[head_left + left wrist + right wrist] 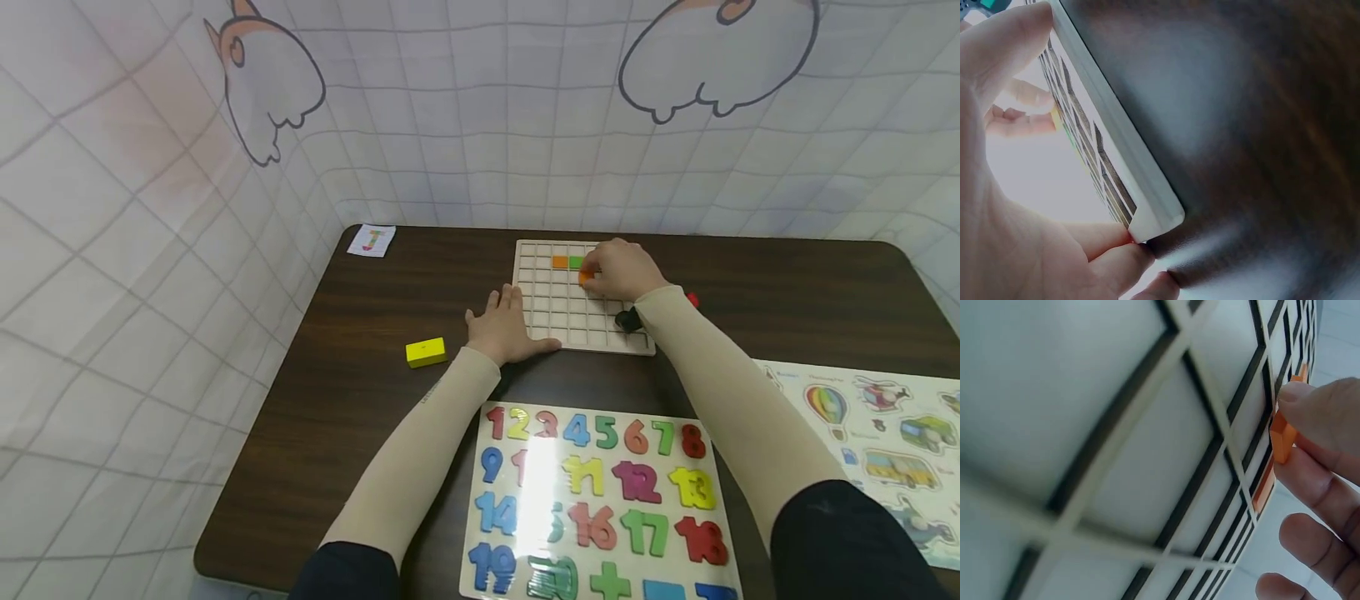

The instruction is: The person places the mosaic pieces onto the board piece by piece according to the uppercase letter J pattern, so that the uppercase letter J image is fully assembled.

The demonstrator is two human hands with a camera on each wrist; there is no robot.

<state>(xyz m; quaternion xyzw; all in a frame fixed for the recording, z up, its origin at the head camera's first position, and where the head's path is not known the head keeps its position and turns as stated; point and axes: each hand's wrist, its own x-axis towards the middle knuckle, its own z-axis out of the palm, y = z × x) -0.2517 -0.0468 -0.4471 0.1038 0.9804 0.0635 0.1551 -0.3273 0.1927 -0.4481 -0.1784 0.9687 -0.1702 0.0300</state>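
A pale gridded board [543,322] lies near the far side of the table. In its upper rows sit an orange tile [560,262] and a green tile [576,262]. Thumb and index finger of my right hand [624,271] pinch another orange tile [1284,434], tilted at the board's surface; the other fingers are loosely bent. My left hand [501,332] rests at the board's left near corner, fingers extended along the left side and thumb along the near edge. In the left wrist view, its fingertips touch the corner of the board's frame [1154,209].
A yellow block [426,352] lies left of my left hand, and a card [372,241] at the far left corner. Nearer me is a number puzzle board [600,442]; a vehicle picture board [847,392] lies right. Something small and red [692,299] shows beyond my right wrist.
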